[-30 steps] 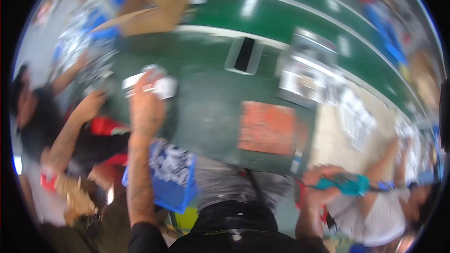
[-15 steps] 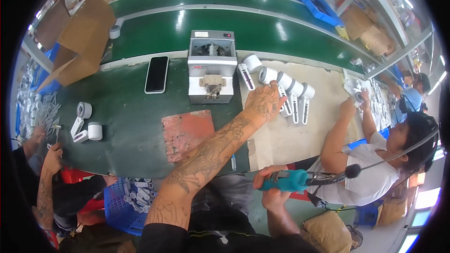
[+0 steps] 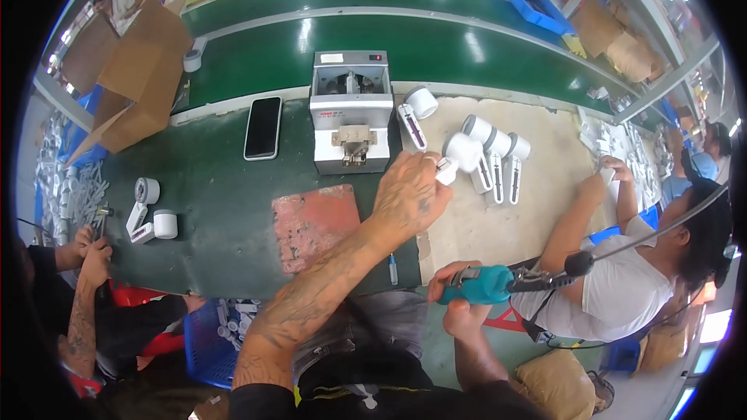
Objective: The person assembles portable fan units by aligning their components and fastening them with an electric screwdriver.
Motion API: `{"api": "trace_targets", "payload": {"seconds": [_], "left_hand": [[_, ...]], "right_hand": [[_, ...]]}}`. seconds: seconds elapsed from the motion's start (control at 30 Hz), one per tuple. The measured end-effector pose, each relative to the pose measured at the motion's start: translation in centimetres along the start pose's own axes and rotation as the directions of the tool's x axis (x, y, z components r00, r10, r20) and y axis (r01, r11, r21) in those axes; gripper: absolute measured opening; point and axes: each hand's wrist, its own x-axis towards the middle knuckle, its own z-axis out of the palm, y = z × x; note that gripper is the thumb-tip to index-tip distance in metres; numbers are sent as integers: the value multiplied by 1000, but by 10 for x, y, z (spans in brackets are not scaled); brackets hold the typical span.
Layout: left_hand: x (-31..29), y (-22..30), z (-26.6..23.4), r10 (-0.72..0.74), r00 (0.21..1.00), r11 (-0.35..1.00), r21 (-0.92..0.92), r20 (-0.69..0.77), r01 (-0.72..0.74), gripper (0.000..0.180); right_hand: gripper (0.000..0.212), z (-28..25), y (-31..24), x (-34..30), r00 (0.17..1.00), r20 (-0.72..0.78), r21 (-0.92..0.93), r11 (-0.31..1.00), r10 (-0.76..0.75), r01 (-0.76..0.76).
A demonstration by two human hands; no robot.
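Note:
My left hand is closed on a white round-headed part, gripping its short arm beside the beige sheet. The fingers partly hide that arm. Just right of it, several similar white parts lie in a row, their slotted arms pointing toward me. One more such part rests beside the grey machine. Down by the bench's front edge, my right hand is wrapped round a teal electric screwdriver, whose dark shaft points right.
A phone and a red worn pad lie on the green bench. A cardboard box stands at the left. Co-workers sit on both sides; one person's hands work at the left. A blue basket is below.
My left hand has picked up one white part from the row and drawn it left and toward me. The right hand still holds the screwdriver near the same place.

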Motion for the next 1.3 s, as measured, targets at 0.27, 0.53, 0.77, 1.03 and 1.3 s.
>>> {"api": "trace_targets", "payload": {"seconds": [0.27,0.53,0.77,1.03,1.3], "left_hand": [[-99,-22,-76,39,999,999,24,-2,-39,28],[-112,-54,-111,43,996,998,-32,-83,-46,27],[-95,-80,-127,-18,999,999,49,30,17,27],[-98,-84,-118,-25,1000,999,33,-7,25,28],[-96,-86,-123,-51,999,999,15,9,51,27]], "right_hand": [[68,15,4,21,994,96,-84,995,60,-52],[74,59,4,54,993,112,-74,997,46,-38],[75,119,19,166,955,41,18,956,-293,292],[40,134,51,216,907,158,29,920,-390,390],[52,143,31,193,969,144,-123,968,-198,217]]}}
